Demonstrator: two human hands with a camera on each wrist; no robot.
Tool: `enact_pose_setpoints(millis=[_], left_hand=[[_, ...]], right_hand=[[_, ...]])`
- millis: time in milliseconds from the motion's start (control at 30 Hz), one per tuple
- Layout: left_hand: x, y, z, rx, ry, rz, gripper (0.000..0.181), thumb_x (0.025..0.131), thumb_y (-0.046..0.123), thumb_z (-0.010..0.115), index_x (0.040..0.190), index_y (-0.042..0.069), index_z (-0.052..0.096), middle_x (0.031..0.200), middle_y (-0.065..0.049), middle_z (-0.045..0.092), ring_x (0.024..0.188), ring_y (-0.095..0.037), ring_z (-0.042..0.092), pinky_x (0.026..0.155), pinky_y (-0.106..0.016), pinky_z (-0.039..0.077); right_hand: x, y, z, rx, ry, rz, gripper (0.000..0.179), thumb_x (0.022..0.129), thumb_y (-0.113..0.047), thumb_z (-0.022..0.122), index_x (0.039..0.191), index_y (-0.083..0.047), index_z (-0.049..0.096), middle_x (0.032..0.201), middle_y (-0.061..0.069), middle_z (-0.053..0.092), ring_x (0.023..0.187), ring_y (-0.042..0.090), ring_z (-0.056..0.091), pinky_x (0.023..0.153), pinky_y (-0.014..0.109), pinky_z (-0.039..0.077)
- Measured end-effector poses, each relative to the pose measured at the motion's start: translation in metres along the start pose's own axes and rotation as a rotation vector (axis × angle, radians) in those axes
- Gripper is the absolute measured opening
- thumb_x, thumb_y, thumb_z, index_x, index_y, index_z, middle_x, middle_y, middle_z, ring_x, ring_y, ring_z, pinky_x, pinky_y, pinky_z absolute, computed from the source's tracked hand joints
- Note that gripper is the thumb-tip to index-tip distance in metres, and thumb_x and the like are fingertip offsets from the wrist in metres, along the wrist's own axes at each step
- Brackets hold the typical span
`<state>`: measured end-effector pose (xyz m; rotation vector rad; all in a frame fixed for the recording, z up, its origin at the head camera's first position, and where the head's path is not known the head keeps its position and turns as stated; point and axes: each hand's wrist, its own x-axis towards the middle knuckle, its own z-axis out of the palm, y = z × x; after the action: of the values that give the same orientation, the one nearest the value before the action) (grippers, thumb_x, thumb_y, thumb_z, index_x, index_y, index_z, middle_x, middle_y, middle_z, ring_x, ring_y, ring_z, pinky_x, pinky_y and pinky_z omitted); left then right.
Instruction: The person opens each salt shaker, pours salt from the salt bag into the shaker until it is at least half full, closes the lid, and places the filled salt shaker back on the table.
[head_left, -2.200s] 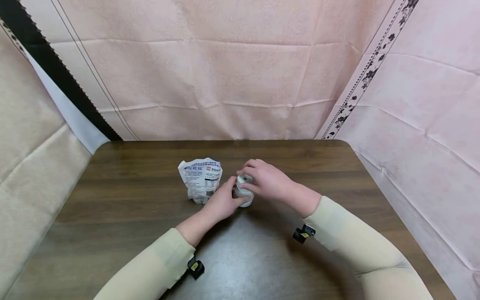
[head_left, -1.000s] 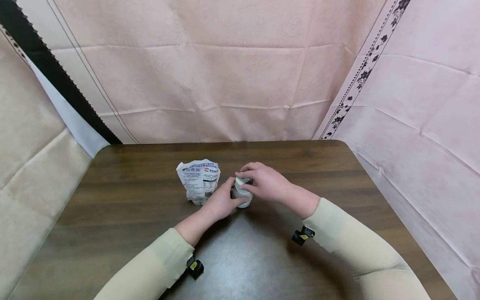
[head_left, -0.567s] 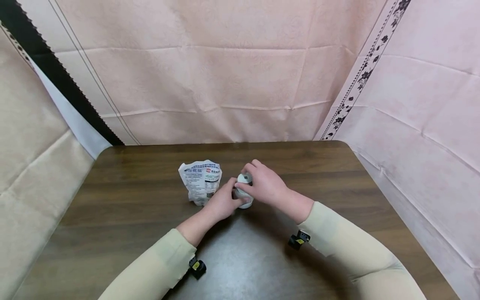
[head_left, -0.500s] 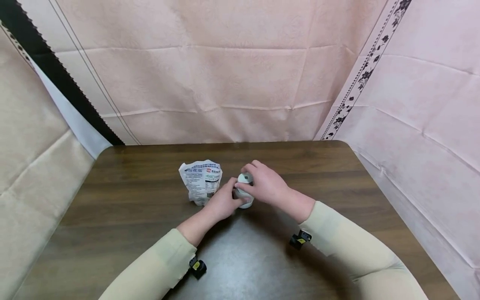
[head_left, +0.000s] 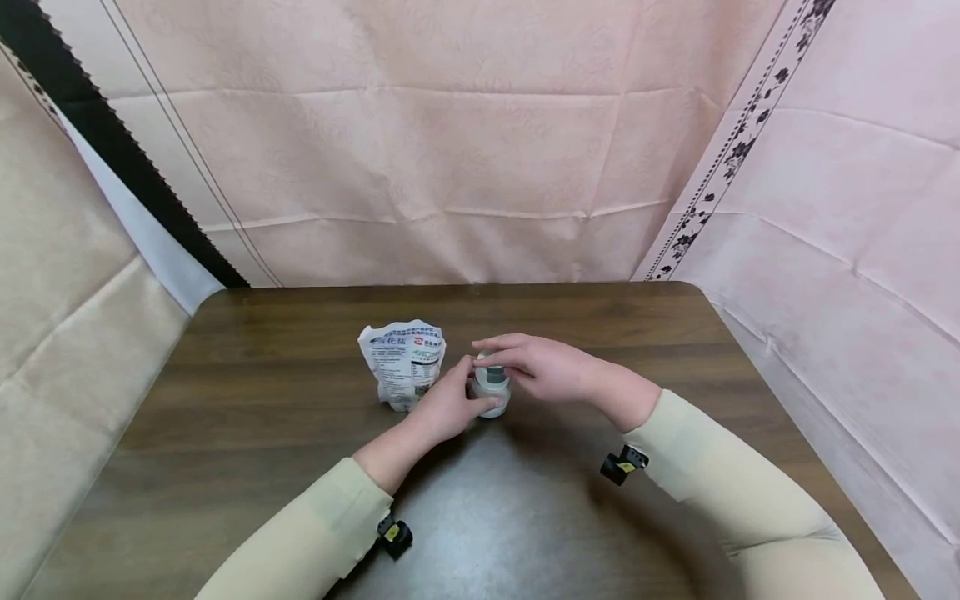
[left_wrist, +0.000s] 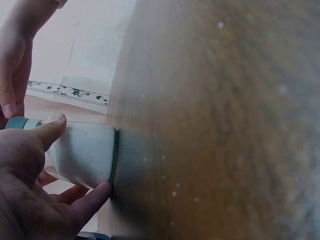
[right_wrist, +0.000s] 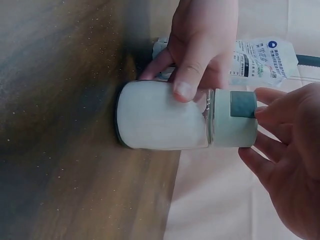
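A glass salt jar (right_wrist: 162,117), mostly full of white grains, stands upright on the wooden table with a pale green lid (right_wrist: 235,131) on top. One side of the lid carries a darker green patch. My left hand (head_left: 447,402) grips the jar's body, thumb on the near side and fingers round the back. From the right, my right hand (head_left: 551,367) reaches over and holds the lid, its fingertips (right_wrist: 246,153) round the lid's top edge. Just left of the jar stands a white printed salt bag (head_left: 403,358), crumpled at its top, partly behind my left hand.
White specks are scattered over the table (left_wrist: 200,125) around the jar. Pink cloth (head_left: 450,167) hangs behind the table's far edge, and more cloth hangs at both sides. A small black camera (head_left: 624,463) sits on the right wrist.
My right hand has swung round the lid, from curled close at its right side to reaching flatter across its top. The lid's dark patch now faces me. The left hand keeps its grip.
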<state>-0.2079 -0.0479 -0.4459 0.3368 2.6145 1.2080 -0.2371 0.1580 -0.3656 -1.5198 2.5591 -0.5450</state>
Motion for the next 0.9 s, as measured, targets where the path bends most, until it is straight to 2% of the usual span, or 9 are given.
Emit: enact_pose_setpoints(millis=[100,200,400,533,733,900], left_hand=[[-0.001,0.001,0.000,0.005,-0.005,-0.011,0.078,0.090,0.047,0.070,0.150,0.013,0.034,0.142,-0.012,0.051,0.127,-0.026,0.052,0.099,-0.047,0.045],[-0.001,0.000,0.000,0.004,-0.001,-0.006,0.072,0.090,0.047,0.070,0.146,0.016,0.038,0.138,-0.009,0.054,0.123,-0.024,0.055,0.097,-0.046,0.046],[0.000,-0.001,0.001,-0.008,0.010,0.030,0.066,0.091,0.045,0.070,0.141,0.015,0.042,0.129,-0.006,0.058,0.115,-0.021,0.058,0.093,-0.044,0.048],[0.000,-0.001,0.001,0.001,0.015,0.035,0.065,0.091,0.046,0.071,0.140,0.015,0.043,0.128,-0.005,0.059,0.113,-0.020,0.058,0.092,-0.043,0.048],[0.000,-0.001,0.001,0.001,0.006,0.027,0.066,0.091,0.045,0.070,0.142,0.016,0.042,0.130,-0.005,0.058,0.115,-0.021,0.058,0.091,-0.043,0.048],[0.001,-0.002,0.001,0.000,0.011,0.035,0.064,0.091,0.046,0.070,0.140,0.016,0.043,0.129,-0.004,0.058,0.113,-0.020,0.058,0.091,-0.042,0.049]], right_hand=[[0.000,-0.001,-0.001,-0.027,-0.020,-0.002,0.044,0.099,0.001,0.053,0.140,-0.014,0.058,0.151,0.002,0.046,0.138,0.018,0.042,0.096,0.035,0.046],[0.001,-0.002,-0.001,-0.056,-0.022,0.006,0.043,0.099,-0.001,0.056,0.140,-0.013,0.058,0.149,0.003,0.048,0.137,0.020,0.042,0.100,0.037,0.046],[0.004,0.000,0.005,-0.144,0.050,-0.021,0.036,0.098,-0.011,0.063,0.134,-0.010,0.063,0.137,0.008,0.055,0.124,0.022,0.049,0.098,0.035,0.047],[0.005,0.001,0.008,-0.158,0.092,-0.016,0.036,0.098,-0.017,0.064,0.133,-0.008,0.064,0.130,0.009,0.057,0.119,0.022,0.051,0.096,0.035,0.047],[0.008,-0.001,0.015,-0.171,0.167,0.049,0.036,0.096,-0.025,0.068,0.128,-0.008,0.067,0.119,0.005,0.060,0.107,0.019,0.053,0.086,0.032,0.049],[0.011,-0.005,0.021,-0.183,0.240,0.141,0.037,0.093,-0.033,0.071,0.121,-0.008,0.069,0.104,0.002,0.059,0.089,0.014,0.053,0.076,0.029,0.048]])
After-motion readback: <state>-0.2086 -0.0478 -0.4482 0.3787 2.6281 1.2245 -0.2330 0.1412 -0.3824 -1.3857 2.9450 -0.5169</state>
